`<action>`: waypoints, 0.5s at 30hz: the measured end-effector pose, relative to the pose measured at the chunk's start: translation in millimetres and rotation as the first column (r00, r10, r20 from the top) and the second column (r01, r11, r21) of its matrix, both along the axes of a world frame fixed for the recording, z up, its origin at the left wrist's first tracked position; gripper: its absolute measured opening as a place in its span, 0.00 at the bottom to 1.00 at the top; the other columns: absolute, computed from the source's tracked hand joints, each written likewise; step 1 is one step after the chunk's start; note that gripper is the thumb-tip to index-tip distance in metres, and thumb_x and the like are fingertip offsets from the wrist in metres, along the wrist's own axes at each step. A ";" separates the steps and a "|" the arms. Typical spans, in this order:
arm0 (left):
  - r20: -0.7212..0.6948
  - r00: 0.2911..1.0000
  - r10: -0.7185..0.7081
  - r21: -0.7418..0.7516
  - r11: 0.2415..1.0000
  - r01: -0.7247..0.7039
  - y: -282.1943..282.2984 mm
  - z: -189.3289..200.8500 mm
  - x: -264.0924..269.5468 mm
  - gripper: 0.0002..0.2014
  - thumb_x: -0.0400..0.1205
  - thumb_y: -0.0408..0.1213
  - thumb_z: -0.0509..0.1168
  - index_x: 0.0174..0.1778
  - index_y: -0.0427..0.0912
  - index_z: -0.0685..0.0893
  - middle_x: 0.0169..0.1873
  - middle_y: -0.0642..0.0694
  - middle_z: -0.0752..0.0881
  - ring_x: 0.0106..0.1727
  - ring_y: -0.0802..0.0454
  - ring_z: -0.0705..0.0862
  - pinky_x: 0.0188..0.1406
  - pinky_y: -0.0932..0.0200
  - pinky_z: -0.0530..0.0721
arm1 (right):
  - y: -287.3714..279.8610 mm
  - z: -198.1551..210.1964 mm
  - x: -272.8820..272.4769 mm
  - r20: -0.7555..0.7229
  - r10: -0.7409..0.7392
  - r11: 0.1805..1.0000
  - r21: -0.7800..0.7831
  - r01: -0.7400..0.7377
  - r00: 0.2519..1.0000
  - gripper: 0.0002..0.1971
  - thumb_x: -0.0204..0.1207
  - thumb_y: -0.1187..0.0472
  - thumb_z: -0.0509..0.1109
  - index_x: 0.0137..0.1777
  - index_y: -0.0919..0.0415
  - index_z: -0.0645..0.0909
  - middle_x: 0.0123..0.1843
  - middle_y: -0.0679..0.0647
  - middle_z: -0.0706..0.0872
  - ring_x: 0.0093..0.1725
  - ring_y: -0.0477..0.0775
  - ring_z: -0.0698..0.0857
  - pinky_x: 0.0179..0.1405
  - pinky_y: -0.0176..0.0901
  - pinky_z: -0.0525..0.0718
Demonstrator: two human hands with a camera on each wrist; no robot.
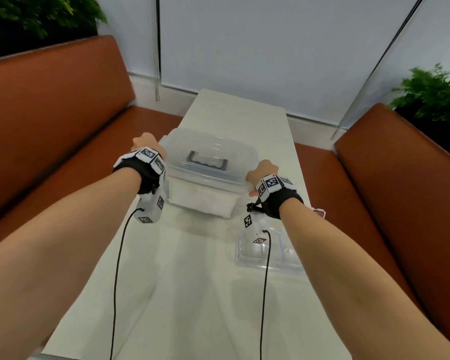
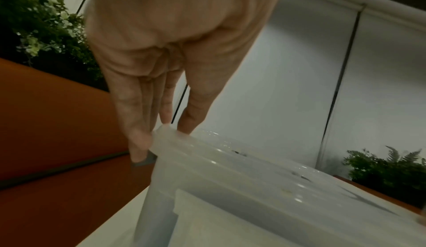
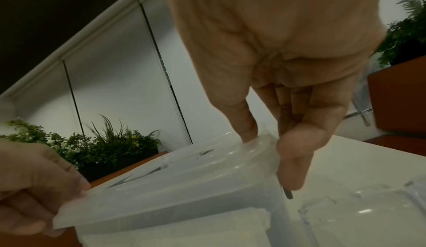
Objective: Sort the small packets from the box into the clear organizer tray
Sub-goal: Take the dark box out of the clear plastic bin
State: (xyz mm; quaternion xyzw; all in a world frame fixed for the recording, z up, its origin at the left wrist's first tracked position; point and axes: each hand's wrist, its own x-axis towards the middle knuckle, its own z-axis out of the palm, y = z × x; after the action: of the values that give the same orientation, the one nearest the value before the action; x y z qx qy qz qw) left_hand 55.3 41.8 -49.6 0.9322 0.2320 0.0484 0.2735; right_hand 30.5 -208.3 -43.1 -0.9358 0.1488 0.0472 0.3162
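Note:
A translucent storage box (image 1: 200, 203) stands mid-table, with white packets dimly visible through its near wall. Its lid (image 1: 208, 152) carries a grey handle (image 1: 207, 161). My left hand (image 1: 143, 142) pinches the lid's left end; in the left wrist view the left hand (image 2: 161, 130) has its thumb on top of the lid (image 2: 230, 163) and its fingers over the edge by a grey latch. My right hand (image 1: 261, 172) pinches the right end, the right hand (image 3: 265, 141) clamping the lid (image 3: 173, 178) between thumb and fingers. The clear organizer tray (image 1: 260, 253) lies under my right forearm.
The white table (image 1: 192, 294) is narrow, with orange benches (image 1: 50, 126) on both sides and a wall with blinds behind. A small pink-edged thing (image 1: 318, 212) lies at the table's right edge. Plants stand behind both benches.

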 end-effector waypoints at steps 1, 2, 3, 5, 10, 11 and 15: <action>-0.002 1.000 -0.002 0.011 1.000 0.002 0.7 0.8 0.3 0.20 0.85 0.40 0.63 0.63 0.26 0.75 0.63 0.27 0.79 0.59 0.30 0.83 0.46 0.47 0.77 | 1.3 1.4 -0.9 -0.002 -0.001 1.000 0.000 0.001 1.000 0.06 0.76 0.67 0.68 0.48 0.72 0.79 0.55 0.69 0.87 0.52 0.68 0.88 0.53 0.58 0.88; -0.004 1.000 -0.007 0.019 1.000 0.007 2.0 1.7 0.1 0.19 0.85 0.40 0.64 0.63 0.26 0.75 0.62 0.27 0.80 0.58 0.30 0.83 0.45 0.47 0.77 | 1.9 1.9 -1.4 0.004 0.003 1.000 -0.006 -0.003 1.000 0.05 0.76 0.67 0.68 0.43 0.70 0.78 0.55 0.69 0.87 0.52 0.68 0.88 0.53 0.57 0.88; -0.007 1.000 -0.016 0.026 1.000 0.016 3.7 1.8 0.5 0.19 0.84 0.40 0.65 0.62 0.27 0.76 0.60 0.28 0.81 0.57 0.30 0.84 0.44 0.48 0.77 | 2.5 3.6 -1.8 0.002 -0.006 1.000 -0.015 0.006 1.000 0.08 0.76 0.68 0.68 0.37 0.68 0.75 0.55 0.68 0.87 0.52 0.67 0.88 0.53 0.56 0.88; -0.005 1.000 -0.029 0.040 0.999 0.029 7.1 1.5 0.9 0.19 0.83 0.41 0.65 0.61 0.27 0.77 0.58 0.28 0.83 0.55 0.30 0.84 0.41 0.49 0.77 | 2.8 5.4 -2.3 -0.001 -0.010 0.999 -0.032 0.010 1.000 0.09 0.75 0.67 0.69 0.36 0.67 0.73 0.54 0.68 0.88 0.51 0.66 0.89 0.53 0.54 0.88; 0.014 1.000 -0.020 0.089 0.996 0.019 5.2 9.0 -2.8 0.21 0.82 0.46 0.66 0.59 0.29 0.78 0.57 0.30 0.83 0.54 0.30 0.85 0.46 0.46 0.81 | 1.1 11.3 -3.2 0.035 -0.011 1.000 -0.025 0.012 0.999 0.08 0.76 0.64 0.70 0.41 0.68 0.76 0.52 0.69 0.88 0.48 0.68 0.89 0.50 0.56 0.89; 0.019 1.000 -0.015 0.096 0.995 0.013 4.4 11.2 -3.8 0.22 0.81 0.47 0.67 0.59 0.30 0.78 0.57 0.30 0.83 0.54 0.30 0.85 0.48 0.45 0.81 | 0.6 14.7 -3.7 0.046 -0.017 1.000 -0.014 0.018 0.999 0.09 0.76 0.63 0.71 0.39 0.67 0.76 0.52 0.68 0.88 0.47 0.68 0.89 0.49 0.56 0.89; 0.084 0.995 0.045 0.048 0.998 -0.049 -5.8 29.0 -5.7 0.26 0.79 0.46 0.71 0.63 0.29 0.76 0.61 0.30 0.82 0.59 0.31 0.84 0.54 0.44 0.82 | -6.6 33.0 -0.6 0.102 -0.036 0.998 0.057 0.030 0.994 0.11 0.75 0.64 0.71 0.36 0.64 0.71 0.54 0.68 0.86 0.47 0.69 0.89 0.48 0.58 0.89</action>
State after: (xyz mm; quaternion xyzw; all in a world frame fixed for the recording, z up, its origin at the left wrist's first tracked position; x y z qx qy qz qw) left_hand 49.6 36.0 -20.5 0.9302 0.2409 0.0994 0.2584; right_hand 29.9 -215.0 -10.1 -0.9253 0.1464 -0.0021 0.3499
